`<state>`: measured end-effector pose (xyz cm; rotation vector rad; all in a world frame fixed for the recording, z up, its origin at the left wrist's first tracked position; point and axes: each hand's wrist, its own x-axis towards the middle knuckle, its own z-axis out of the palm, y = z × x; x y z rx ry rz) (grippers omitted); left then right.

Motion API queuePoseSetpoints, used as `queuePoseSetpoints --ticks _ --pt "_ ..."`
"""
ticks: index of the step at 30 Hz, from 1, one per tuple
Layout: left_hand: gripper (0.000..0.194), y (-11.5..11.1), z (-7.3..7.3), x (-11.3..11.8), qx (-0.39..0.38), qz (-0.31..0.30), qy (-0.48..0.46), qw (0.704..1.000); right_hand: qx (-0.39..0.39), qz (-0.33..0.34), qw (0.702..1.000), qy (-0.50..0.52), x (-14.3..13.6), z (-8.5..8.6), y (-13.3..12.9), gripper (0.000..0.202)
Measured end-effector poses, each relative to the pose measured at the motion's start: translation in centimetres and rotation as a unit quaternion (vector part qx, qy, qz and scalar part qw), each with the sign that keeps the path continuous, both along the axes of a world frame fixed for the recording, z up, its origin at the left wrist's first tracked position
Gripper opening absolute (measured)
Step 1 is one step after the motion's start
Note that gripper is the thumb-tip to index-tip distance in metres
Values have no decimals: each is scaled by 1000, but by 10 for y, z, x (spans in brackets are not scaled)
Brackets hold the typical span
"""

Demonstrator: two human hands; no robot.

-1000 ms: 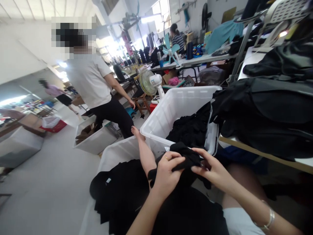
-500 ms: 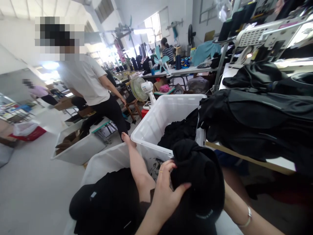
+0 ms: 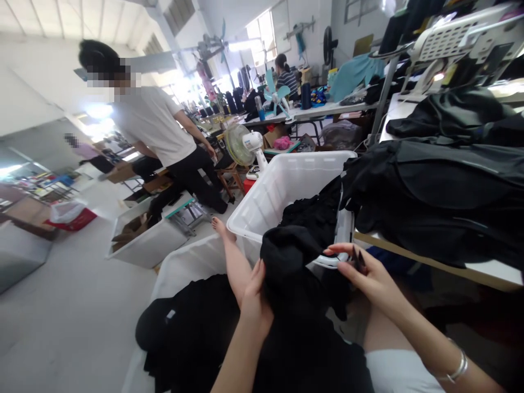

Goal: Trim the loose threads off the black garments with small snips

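Observation:
My left hand (image 3: 257,300) is closed on a black garment (image 3: 298,295) spread over my lap, its thumb up along the bunched upper part. On the right, my right hand (image 3: 370,275) has its index finger and thumb stretched out near the garment's edge. Two dark pointed tips, which look like thread snips (image 3: 358,258), stick up between its fingers; the rest of them is hidden in the palm. Whether the right fingertips touch the cloth, I cannot tell. More black garments (image 3: 188,327) lie piled in a white bin at my left.
Ahead stands a white plastic bin (image 3: 249,210) holding black cloth. A table at right bears dark garments (image 3: 442,202) and a sewing machine (image 3: 454,43). Beyond the bin are a fan (image 3: 245,144) and a person in a white shirt (image 3: 158,123). My bare leg (image 3: 235,254) stretches forward.
My right hand has come out from behind the garment to its right side, showing the dark tips. My left hand has shifted lower left, and the garment's bunched top has moved left.

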<state>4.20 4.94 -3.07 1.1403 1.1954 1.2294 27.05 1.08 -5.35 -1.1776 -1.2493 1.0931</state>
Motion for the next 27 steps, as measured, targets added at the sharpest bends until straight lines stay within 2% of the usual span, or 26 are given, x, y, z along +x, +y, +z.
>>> queuePoseSetpoints --ticks 3,4,7,9,11,14,15,16,17,20,22,23,25,27 --pt "70 -17 -3 9 -9 -21 0 1000 2 60 997 47 -18 8 -3 54" --pt "66 -21 -3 12 -14 -23 2 1000 0 56 997 51 -22 11 -1 49" --pt "59 -24 -1 15 -32 -19 11 999 14 -7 999 41 -22 24 12 18" --pt "62 -23 4 14 -41 -23 13 999 54 -30 998 14 -17 39 22 16" --pt "71 -23 11 14 -45 -60 8 997 99 11 994 -41 -15 58 29 12" --pt "76 -26 18 21 -64 -152 5 986 141 135 972 -131 -22 79 35 8" --pt "74 -27 19 25 -70 -166 2 984 152 149 965 -151 -26 82 36 7" --pt "72 -28 20 30 -69 -154 -6 986 165 137 963 -165 -28 83 37 7" --pt "72 -28 21 34 -58 -125 -19 990 179 102 963 -172 -29 82 38 8" --pt "79 -26 22 37 6 -1 -70 998 214 -62 963 -152 -21 65 33 11" --pt "79 -23 24 31 27 30 -79 996 215 -110 962 -125 -10 48 23 14" --pt "75 -22 25 26 29 31 -77 996 210 -103 965 -117 -6 38 16 20" --pt "66 -21 29 18 26 20 -66 997 192 -40 974 -113 -1 16 0 28" --pt "60 -21 32 13 31 -8 -51 998 153 20 982 -106 -6 -4 -15 23"
